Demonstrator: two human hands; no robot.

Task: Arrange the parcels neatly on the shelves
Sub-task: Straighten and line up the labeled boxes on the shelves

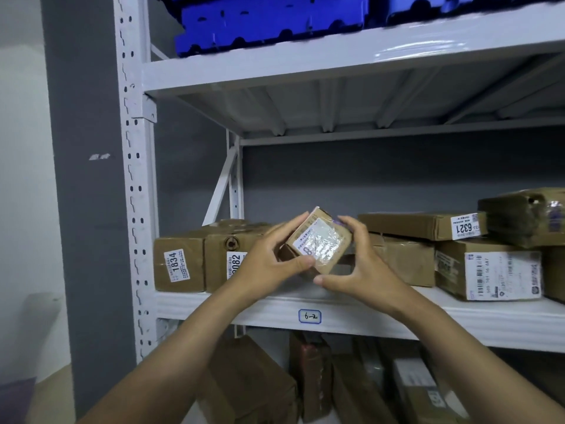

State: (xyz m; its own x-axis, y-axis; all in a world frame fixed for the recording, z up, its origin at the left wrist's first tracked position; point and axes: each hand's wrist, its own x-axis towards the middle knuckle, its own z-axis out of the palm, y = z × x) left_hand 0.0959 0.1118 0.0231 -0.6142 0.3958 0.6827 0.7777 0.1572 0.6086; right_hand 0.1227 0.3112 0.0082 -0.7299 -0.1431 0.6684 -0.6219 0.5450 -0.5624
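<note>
A small brown cardboard parcel [319,241] with a glossy taped label is held tilted in front of the middle shelf [367,316]. My left hand [269,261] grips its left side, thumb on the front. From the right, my right hand [357,264] grips it with the fingers over the top and the thumb below. On the shelf behind stand a parcel marked 1834 [179,264] and a second parcel [226,255] partly hidden by my left hand. A flat parcel marked 6321 [428,224] lies on other parcels to the right.
The white shelf upright [134,179] stands at the left beside a grey wall. A label reading 6-2 [309,316] is on the shelf edge. Blue crates [269,22] fill the top shelf. Several parcels [305,377] crowd the lower shelf. A large labelled parcel [489,270] sits at the right.
</note>
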